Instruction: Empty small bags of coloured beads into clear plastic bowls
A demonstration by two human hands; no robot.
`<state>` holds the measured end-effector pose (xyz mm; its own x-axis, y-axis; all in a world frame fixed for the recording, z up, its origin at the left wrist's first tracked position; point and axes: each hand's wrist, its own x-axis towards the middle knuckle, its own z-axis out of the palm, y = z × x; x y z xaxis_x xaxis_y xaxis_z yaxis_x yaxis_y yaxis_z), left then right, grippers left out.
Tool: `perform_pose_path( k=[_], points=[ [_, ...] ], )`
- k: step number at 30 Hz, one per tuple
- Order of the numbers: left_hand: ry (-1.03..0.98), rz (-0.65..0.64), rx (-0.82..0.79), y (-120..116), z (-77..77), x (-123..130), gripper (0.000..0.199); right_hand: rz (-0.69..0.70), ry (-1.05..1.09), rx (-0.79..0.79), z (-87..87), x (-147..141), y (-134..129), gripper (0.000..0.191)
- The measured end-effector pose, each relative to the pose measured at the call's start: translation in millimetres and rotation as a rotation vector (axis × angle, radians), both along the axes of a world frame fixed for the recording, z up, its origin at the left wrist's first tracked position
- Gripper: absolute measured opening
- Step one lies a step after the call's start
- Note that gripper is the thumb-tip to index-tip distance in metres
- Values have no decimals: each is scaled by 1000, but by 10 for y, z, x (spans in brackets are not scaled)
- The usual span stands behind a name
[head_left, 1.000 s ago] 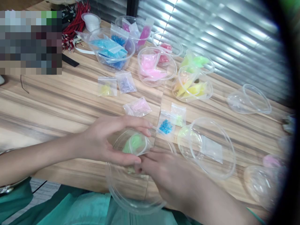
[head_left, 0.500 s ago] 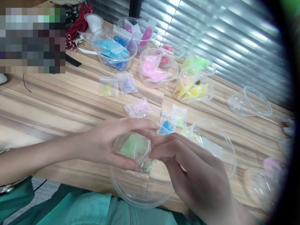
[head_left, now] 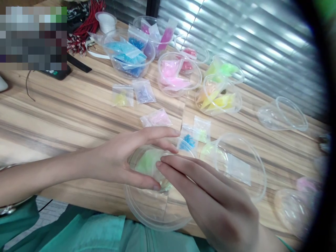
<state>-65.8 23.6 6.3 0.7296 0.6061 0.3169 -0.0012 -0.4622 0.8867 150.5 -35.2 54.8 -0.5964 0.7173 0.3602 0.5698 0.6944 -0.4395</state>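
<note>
Nearest, below the fingers, green clothing meets the worktop, and a wide clear tub reaches over its edge, its upper part covered by the hands. The left hand has its thumb and fingers spread wide around the green packet; whether they press on anything is hard to make out through the clear plastic. The right hand brings its fingertips close together at the packet's right side (its thumb is out of sight), so I can't tell whether they pinch it. The packet lies between the two hands, over the tub, its right part hidden; it looks thin and filmy, soft green and cloudy, with a paler crumpled edge.

Just beyond the left fingertips, a clear bag of blue pieces overlaps one of pale green pieces. Behind the right fingers, a round clear container is partly covered, with a flat whitish bag showing through it. Farther from the left fingers lie a pink bag, a yellow one and a purple one, all flat and glossy. Past those, flimsy round bowls hold blue bags, pink bags and yellow bags, before a blurred, shiny slatted blind.
</note>
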Motion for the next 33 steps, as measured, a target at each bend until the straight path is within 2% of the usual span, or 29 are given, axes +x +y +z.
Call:
perform_pose_path(
  k=[2, 8, 11, 16, 22, 27, 33],
  points=[
    [-2, -2, 2, -4, 8, 4, 88, 5, -4, 18, -14, 4, -1, 20],
    [-18, 5, 41, 6, 3, 18, 85, 40, -119, 214, -19, 20, 23, 21],
    [13, 18, 69, 1, 8, 14, 84, 48, -103, 246, -12, 25, 40, 21],
    [14, 19, 107, -3, 11, 12, 84, 6, -120, 181, 0, 5, 105, 32],
    [19, 31, 110, 0, 0, 16, 87, 2, -94, 147, -27, -15, 117, 25],
    [-38, 22, 115, -4, -10, 10, 87, 42, -96, 31, -15, 13, 111, 26],
    [-15, 28, 117, -13, -12, -5, 88, 45, -52, -167, 137, 200, 71, 29]
  ],
)
